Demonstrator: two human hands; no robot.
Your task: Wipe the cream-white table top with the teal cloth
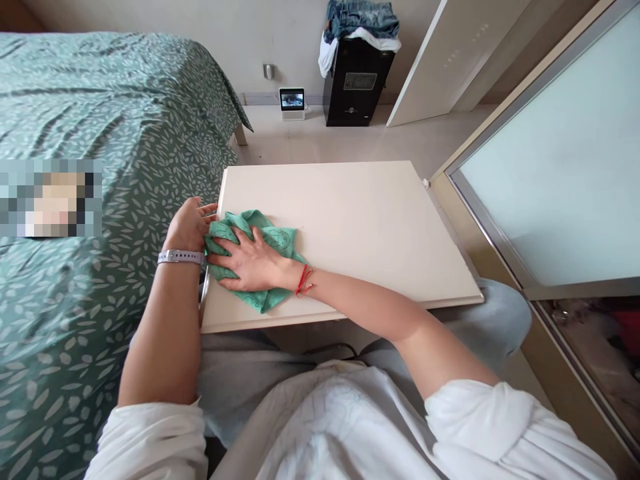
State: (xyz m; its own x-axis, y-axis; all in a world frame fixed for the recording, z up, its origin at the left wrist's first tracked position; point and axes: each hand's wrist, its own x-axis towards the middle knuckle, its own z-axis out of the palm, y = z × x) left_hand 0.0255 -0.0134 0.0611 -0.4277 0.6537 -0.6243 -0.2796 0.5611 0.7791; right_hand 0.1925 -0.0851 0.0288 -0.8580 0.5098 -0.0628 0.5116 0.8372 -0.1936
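In the head view I see two bare hands working on a cream board point(350, 227). The green cloth point(283, 240) is crumpled and lies on the board, near its left edge. My view shows the right hand point(253, 261) flat on top of the cloth. Its fingers point(235, 257) are spread and point to the left, and they do not pinch anything. A red string point(304, 280) goes around this wrist. The left hand point(187, 227) is at the left side of the cloth, by the board's edge. Its fingers point(207, 209) are a little spread and reach to the cloth, but I cannot tell if they grip a fold. This wrist has a pale purple band point(180, 257).

Left of the board is a bed point(100, 133) with a green leaf cover, and one patch on it is too blurred to tell. Farther ahead, on the floor, are a small screen point(292, 103) and a black box point(357, 83) with jeans point(361, 20) on top. A white door point(450, 60) stands near them, and a frosted glass panel point(545, 147) is on the right.
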